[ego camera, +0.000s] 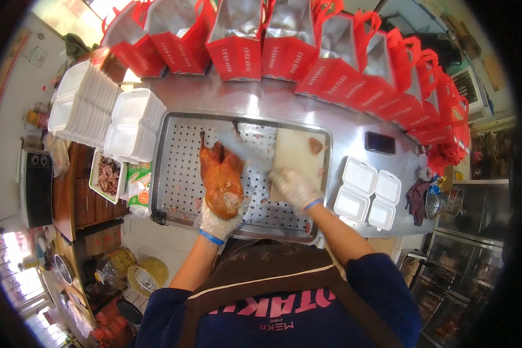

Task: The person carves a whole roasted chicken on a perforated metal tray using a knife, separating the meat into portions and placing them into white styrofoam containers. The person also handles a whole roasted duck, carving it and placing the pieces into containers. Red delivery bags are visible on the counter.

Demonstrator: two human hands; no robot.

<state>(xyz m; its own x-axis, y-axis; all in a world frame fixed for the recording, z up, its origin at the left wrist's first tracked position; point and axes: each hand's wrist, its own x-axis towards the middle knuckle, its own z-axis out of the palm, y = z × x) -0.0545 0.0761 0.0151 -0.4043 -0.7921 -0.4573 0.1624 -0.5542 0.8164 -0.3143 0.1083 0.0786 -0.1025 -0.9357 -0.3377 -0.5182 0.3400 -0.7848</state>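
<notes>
A whole roast duck (221, 178) lies over a perforated metal tray (180, 174). My left hand (219, 224), in a clear plastic glove with a blue band, grips its near end from below. My right hand (293, 187), gloved the same way, is closed on the handle of a knife; its broad blade (243, 150), blurred, reaches leftward over the duck's far part. Beneath and beyond my right hand is a white cutting board (298, 161) inside the tray's right side. A small brown piece of meat (316, 146) rests on the board's far right corner.
Red insulated bags (235, 63) line the table's far and right edges. Stacked white foam boxes (85, 106) stand at the left, near a container of meat pieces (108, 174). Right of the tray are open foam boxes (352, 200) and a black phone (380, 143). A steel pot (454, 201) is far right.
</notes>
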